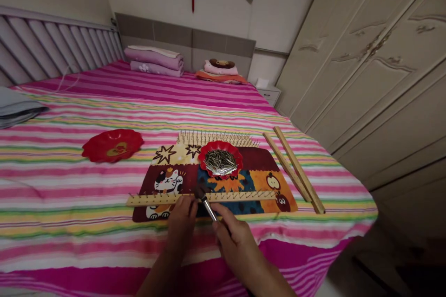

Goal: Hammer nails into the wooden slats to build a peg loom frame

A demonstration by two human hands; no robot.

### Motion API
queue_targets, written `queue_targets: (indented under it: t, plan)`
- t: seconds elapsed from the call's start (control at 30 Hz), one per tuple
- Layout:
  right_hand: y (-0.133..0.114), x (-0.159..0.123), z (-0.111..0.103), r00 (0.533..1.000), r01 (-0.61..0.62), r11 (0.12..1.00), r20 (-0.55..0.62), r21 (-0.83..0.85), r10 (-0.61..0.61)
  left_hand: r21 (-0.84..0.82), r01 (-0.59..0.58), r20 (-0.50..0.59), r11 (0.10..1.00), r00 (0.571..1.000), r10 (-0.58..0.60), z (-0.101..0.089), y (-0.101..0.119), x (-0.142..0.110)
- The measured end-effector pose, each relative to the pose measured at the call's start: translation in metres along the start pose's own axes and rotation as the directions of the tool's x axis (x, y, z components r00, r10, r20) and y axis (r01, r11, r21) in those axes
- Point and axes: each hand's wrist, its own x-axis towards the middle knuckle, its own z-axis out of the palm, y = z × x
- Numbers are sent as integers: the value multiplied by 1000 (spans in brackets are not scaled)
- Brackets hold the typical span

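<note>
Lower centre: right hand [235, 236] closed round hammer [209, 209]; left hand [181, 222] at nail-studded strip [153, 200], cannot tell if pinching. Centre left: red plate [99, 147], gold mark [117, 149] unreadable.

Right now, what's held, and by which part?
Right grip holds the hammer by its handle. Left grip is at the nail-studded wooden strip; can't tell whether it's held.

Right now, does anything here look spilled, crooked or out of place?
Nothing looks spilled; loose nails lie heaped in the red bowl. What seems odd is the setting: a hammer in the right hand and a nail-studded wooden strip over striped bedding, an unusual, probably soft place for sharp things.
</note>
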Motion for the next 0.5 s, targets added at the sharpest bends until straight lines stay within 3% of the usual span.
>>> queue_targets:
  t: [0.1, 0.27, 0.4, 0.5]
  plan:
    - [-2, 3, 1, 1000, 16, 999, -1, -38, -16, 8, 0, -4, 1000, 1000, 0, 0, 0, -1]
    - [-3, 0, 0, 996, -91, 995, -5, 38, 92, 6, 12, 9, 1000, 1000, -12, 1, -1, -1]
    - [7, -26, -17, 995, -97, 995, 0, 39, 97, -47, 27, 40, 999, 999, -25, 2, -6, 1]
    - [33, -54, -37, 996, -85, 995, 11, -51, 86, -57, 46, 55, 997, 998, -42, -4, -8, 4]
